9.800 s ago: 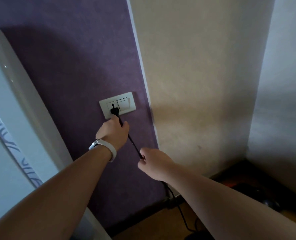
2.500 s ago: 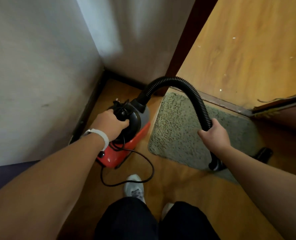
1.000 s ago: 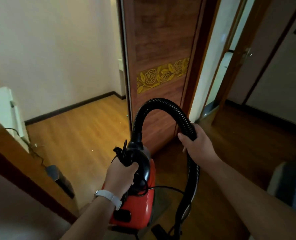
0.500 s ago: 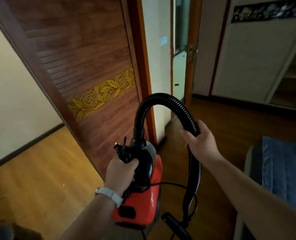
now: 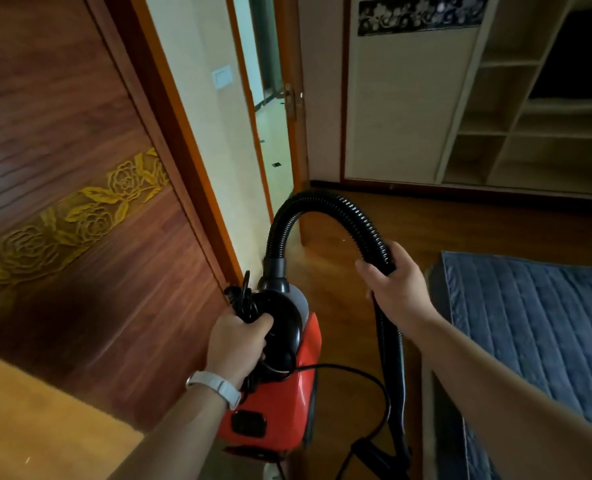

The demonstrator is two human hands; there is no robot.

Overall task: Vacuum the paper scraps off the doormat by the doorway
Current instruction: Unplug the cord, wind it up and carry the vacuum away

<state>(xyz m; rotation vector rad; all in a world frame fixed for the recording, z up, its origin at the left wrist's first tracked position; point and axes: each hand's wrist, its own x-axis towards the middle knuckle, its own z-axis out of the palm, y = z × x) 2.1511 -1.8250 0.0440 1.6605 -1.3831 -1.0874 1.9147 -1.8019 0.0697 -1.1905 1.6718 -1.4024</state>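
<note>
Two hands carry the vacuum cleaner off the floor. The left hand, at about 6 o'clock in the view, has its fingers curled tight round the black handle on top of the red body, with a loop of the black power cord gathered under the same grip. A white wristband sits on that wrist. The right hand, at about 4 o'clock, is wrapped round the ribbed black hose with the palm turned down. The hose rises from the machine's front, arches over at the centre of the view, passes through that fist and hangs down to a black nozzle at 5 o'clock. Both forearms reach forward from the lower edge.

At 9 o'clock stands a dark wooden door with a band of carved gold roses across it. At 12 o'clock a narrow doorway shows a bright tiled room beyond. Brown wooden floor runs from the centre toward 3 o'clock. Open pale shelves fill the wall at 2 o'clock, and a blue quilted mattress lies at 4 o'clock, just beside the right forearm.
</note>
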